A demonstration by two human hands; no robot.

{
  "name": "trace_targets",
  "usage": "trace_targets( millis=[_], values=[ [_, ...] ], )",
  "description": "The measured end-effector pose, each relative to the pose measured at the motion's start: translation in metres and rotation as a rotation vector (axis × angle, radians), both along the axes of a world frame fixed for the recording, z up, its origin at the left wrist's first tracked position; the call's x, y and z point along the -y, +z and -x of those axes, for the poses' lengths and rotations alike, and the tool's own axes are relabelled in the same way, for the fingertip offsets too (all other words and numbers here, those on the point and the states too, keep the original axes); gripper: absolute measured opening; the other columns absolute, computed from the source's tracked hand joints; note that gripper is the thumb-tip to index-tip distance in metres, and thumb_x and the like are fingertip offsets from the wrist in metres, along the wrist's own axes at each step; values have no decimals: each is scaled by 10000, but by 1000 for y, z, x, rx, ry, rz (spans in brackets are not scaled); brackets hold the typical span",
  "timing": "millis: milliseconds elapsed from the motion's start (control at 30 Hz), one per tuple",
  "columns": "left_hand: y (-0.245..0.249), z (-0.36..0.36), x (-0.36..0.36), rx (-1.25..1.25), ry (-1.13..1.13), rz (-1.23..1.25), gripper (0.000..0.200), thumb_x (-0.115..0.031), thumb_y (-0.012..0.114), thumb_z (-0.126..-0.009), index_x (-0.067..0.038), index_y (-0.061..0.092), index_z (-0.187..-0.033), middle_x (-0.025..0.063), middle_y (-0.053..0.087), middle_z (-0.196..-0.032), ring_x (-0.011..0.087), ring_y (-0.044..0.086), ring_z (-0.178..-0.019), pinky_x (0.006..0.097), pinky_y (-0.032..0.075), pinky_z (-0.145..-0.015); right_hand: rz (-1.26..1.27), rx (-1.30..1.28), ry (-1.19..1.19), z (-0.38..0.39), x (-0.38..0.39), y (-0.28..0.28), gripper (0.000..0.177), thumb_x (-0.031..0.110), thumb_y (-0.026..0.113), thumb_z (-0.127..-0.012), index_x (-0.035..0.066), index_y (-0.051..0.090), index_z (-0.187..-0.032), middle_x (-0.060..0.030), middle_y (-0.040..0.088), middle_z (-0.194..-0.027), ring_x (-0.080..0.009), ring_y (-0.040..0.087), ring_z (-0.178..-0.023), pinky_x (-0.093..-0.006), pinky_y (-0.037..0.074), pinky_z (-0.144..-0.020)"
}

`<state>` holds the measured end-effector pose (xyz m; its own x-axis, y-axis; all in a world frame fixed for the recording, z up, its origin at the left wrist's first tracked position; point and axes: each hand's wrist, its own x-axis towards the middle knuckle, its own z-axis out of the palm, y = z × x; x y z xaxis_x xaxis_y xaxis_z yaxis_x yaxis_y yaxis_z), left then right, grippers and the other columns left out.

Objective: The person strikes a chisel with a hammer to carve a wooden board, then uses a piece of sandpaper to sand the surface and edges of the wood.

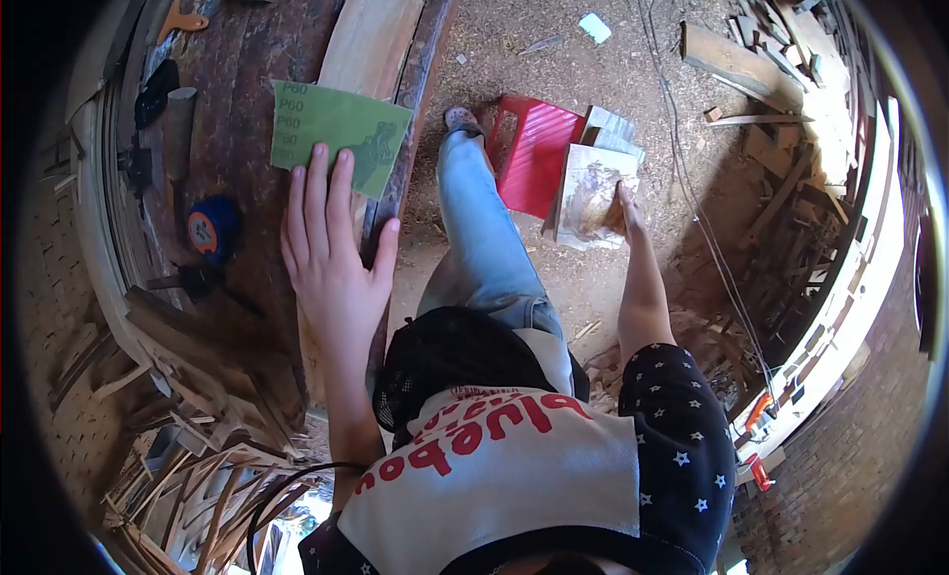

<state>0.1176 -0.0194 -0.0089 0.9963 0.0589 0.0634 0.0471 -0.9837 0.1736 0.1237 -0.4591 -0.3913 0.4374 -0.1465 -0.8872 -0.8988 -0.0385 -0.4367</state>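
My left hand [336, 229] lies with its fingers spread, the fingertips on the lower edge of a green sheet of P60 sandpaper [341, 130]. That sheet rests across a pale wooden board [374, 41] on the dark workbench [247, 71]. Off to the right, my right hand [630, 214] grips the right edge of a stack of worn, stained sheets [596, 194], with the thumb on top and the other fingers hidden. The stack is beside a red plastic stool [539, 150], over its right side, and more greyish sheets [611, 130] lie just behind it.
On the bench are a blue and orange tape measure [210, 229], an orange clamp [182, 22] and a wooden cylinder [180, 130]. Cables [692, 199] run along the dusty floor. Wood planks [741, 66] and scraps lie at the right. My leg [484, 209] stands between bench and stool.
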Motion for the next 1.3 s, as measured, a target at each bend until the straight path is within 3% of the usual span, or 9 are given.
trace_targets(
  millis=[133, 300, 367, 500, 633, 767, 800, 1133, 1300],
  values=[
    [-3, 0, 1, 21, 8, 21, 638, -282, 637, -824, -112, 394, -1389, 91, 394, -1436, 325, 378, -1302, 462, 323, -1038, 64, -26, 38, 1, -4, 9, 789, 657, 639, -753, 76, 531, -1277, -104, 571, -1208, -229, 559, -1077, -367, 462, -889],
    [-1, -1, 2, 12, 24, 0, 632, -294, 627, -827, -116, 398, -1389, 88, 392, -1439, 325, 375, -1307, 454, 327, -1034, 45, -74, 34, 5, -11, -13, 721, 601, 654, -782, 40, 543, -1220, -74, 605, -1075, -183, 573, -963, -325, 467, -820],
    [-2, 1, 0, 8, 24, 3, 633, -298, 626, -827, -117, 398, -1390, 87, 393, -1440, 323, 374, -1308, 452, 326, -1035, 92, 148, 44, 10, -13, -30, 720, 585, 666, -783, 43, 529, -1237, -72, 610, -1060, -177, 584, -950, -263, 453, -813],
    [2, -1, 1, -37, 22, 23, 656, -250, 667, -808, -74, 397, -1380, 143, 385, -1432, 374, 368, -1302, 483, 310, -1055, 154, 177, -73, -3, 1, -37, 769, 643, 550, -829, 34, 479, -1292, -94, 534, -1235, -217, 505, -1127, -338, 430, -905],
    [2, -3, 4, -37, 45, 48, 666, -240, 679, -798, -66, 397, -1375, 150, 384, -1429, 392, 352, -1307, 495, 301, -1065, -85, 235, -318, -31, -58, 16, 807, 674, 444, -861, 64, 380, -1385, -94, 444, -1372, -242, 422, -1252, -381, 373, -1000],
    [1, -2, 5, -29, 36, 48, 684, -234, 686, -787, -62, 388, -1378, 146, 383, -1431, 397, 342, -1311, 506, 300, -1070, -214, 152, -265, -27, -51, 0, 880, 713, 351, -864, 67, 258, -1455, -104, 352, -1452, -260, 394, -1287, -369, 316, -1064],
    [2, -3, 6, -33, 38, 45, 696, -234, 692, -781, -61, 383, -1381, 146, 381, -1432, 398, 342, -1311, 508, 300, -1070, -87, 60, -171, -28, -51, 7, 897, 728, 312, -860, 82, 206, -1472, -110, 339, -1462, -288, 361, -1316, -437, 308, -1074],
    [0, -5, 9, -7, 39, 35, 645, -268, 671, -790, -80, 435, -1360, 129, 407, -1424, 363, 374, -1299, 465, 325, -1042, -370, 208, -357, -4, -35, -63, 857, 667, 308, -906, 22, 208, -1462, -157, 326, -1460, -291, 333, -1332, -403, 265, -1096],
    [0, -7, 14, -3, 46, 25, 653, -269, 679, -783, -72, 436, -1356, 132, 408, -1422, 368, 374, -1296, 467, 324, -1042, -186, 130, -269, -15, -39, -58, 749, 574, 325, -952, -6, 293, -1425, -141, 377, -1429, -251, 368, -1306, -357, 273, -1085]
  ],
)
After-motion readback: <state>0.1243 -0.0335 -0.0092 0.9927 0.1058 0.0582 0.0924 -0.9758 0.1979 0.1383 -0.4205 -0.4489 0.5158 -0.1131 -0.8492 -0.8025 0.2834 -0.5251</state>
